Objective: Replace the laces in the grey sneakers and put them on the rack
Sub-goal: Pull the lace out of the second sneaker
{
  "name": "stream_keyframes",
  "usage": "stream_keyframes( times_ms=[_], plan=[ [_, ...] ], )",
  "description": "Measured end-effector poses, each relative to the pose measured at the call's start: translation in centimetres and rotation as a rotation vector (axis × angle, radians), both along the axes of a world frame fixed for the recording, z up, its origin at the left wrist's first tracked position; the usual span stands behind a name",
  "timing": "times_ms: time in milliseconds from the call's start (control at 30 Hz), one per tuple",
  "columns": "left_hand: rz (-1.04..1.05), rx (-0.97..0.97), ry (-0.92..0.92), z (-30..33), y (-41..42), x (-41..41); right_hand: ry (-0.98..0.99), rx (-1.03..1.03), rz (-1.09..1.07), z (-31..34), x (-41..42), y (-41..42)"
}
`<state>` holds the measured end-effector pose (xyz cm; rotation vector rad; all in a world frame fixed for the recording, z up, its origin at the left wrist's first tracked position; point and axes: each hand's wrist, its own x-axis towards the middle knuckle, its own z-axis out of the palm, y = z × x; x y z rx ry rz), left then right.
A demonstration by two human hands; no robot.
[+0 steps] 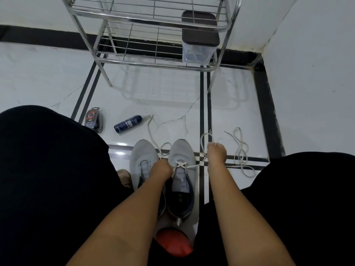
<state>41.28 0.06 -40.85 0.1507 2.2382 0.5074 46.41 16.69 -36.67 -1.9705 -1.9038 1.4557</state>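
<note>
Two grey sneakers sit side by side on the white floor at about 6 o'clock, toes pointing to the rack [153, 22] up at 12 o'clock. The right sneaker [181, 169] has a white lace [192, 166] crossed once near the toe. The left sneaker [141, 162] has no lace yet. The left hand [161, 168] is curled on the lace at the crossing. The right hand [217, 153] pinches the other end and pulls it out toward 3 o'clock. Another lace [241, 152] lies loose on the floor at 3 o'clock. A lace is thin, soft and floppy, so I think it is best held near its stiff tip. The shoes look light and bendy, easy to lift by the heel.
</note>
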Motion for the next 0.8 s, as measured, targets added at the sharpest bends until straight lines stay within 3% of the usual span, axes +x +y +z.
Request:
stream_keyframes(
  times_ms=[100, 200, 333, 433, 633, 733, 800],
  plan=[
    [-0.070, -0.013, -0.008, 0.9, 0.7, 0.0, -0.351, 0.093, 0.332, -1.0, 1.7, -3.3],
    [-0.122, 0.014, 0.048, 1.2, 0.8, 0.3, -0.485, -0.029, 0.571, -2.2, 2.8, -5.2],
    [-0.331, 0.067, 0.151, 0.3, 0.5, 0.6, -0.466, 0.000, 0.648, -2.5, 3.1, -4.8],
    [-0.574, -0.036, 0.279, 0.4, 0.8, 1.0, -0.448, 0.025, 0.733, -2.2, 3.1, -4.7],
    [-0.751, -0.078, 0.444, -0.7, 1.4, 1.6, -0.421, -0.022, 0.722, -2.5, 3.2, -5.0],
    [-0.548, -0.001, 0.298, -0.5, 1.7, 0.8, -0.443, -0.073, 0.634, -2.9, 3.6, -4.5],
    [-0.122, 0.103, 0.133, -0.2, 1.3, -0.2, -0.458, -0.080, 0.632, -2.8, 3.8, -4.4]
  ],
)
